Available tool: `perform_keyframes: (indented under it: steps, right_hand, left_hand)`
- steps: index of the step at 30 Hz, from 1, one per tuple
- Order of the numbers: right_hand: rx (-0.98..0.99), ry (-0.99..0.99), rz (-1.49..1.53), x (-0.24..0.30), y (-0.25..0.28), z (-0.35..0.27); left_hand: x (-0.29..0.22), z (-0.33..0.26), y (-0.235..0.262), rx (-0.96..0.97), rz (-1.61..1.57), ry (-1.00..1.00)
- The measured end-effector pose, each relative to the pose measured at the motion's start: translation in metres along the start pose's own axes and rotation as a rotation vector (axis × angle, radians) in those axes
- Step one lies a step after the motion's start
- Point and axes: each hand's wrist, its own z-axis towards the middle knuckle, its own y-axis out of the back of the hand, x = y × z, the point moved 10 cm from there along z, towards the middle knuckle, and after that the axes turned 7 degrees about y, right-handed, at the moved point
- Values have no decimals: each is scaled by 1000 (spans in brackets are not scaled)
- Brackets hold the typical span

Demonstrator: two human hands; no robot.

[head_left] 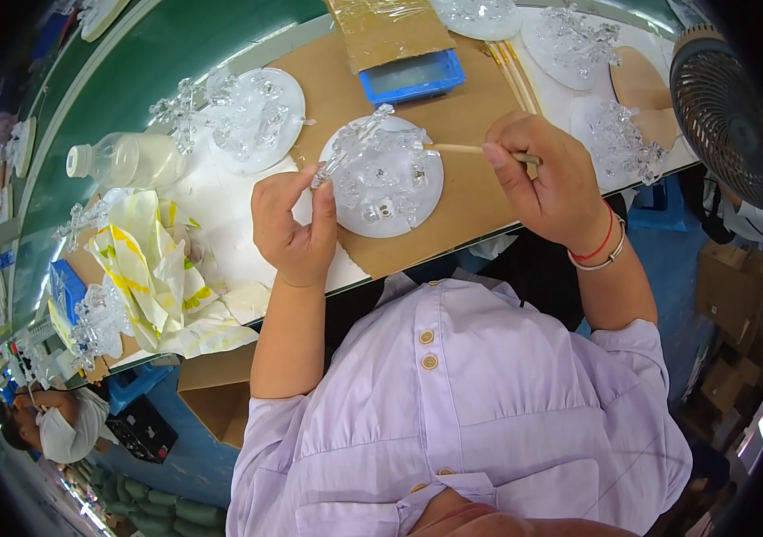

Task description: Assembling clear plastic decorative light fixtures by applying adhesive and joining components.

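The middle plate (426, 199), round and white, lies on a brown cardboard sheet (480, 213) directly in front of the person, likely so that both hands reach it easily. At its left edge the left hand (295, 222) pinches a clear plastic piece (322, 174) between thumb and forefinger, perhaps to steady it. To the plate's right, the right hand (547, 174) closes around a thin stick (462, 149) near its back end, which seems to leave the front free to reach across; the tip meets the plate's right side, though whether it touches the clear parts (377, 179) there I cannot tell. Counting, there is one stick in hand and about three more sticks (514, 76) beyond the plate to its right. One blue tray (417, 91) sits beyond the plate, partly under a cardboard flap (390, 36). Four other white plates bear clear parts: one to the middle plate's upper left (285, 107), one straight beyond, and two to its right. Left of the middle plate are one bottle (131, 161) and one crumpled yellow-and-white wrapper (162, 286); far to its right stands one fan (731, 116). The clear parts overlap too much to count.
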Motion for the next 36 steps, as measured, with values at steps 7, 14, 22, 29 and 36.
perform_keyframes:
  steps: [7,14,22,29,36]
  right_hand:
    - [-31,68,18,10,5,-17]
    - [7,251,-24,39,-2,-30]
    - [-17,209,39,34,1,-35]
    - [-122,117,67,1,8,-25]
    - [-108,211,-30,20,8,-32]
  left_hand:
    - [4,-2,0,-28,5,15]
    - [5,-4,-1,-39,-1,23]
    - [8,-6,1,-38,2,49]
    - [6,-5,0,-43,-10,31]
    - [6,-4,0,-35,6,28]
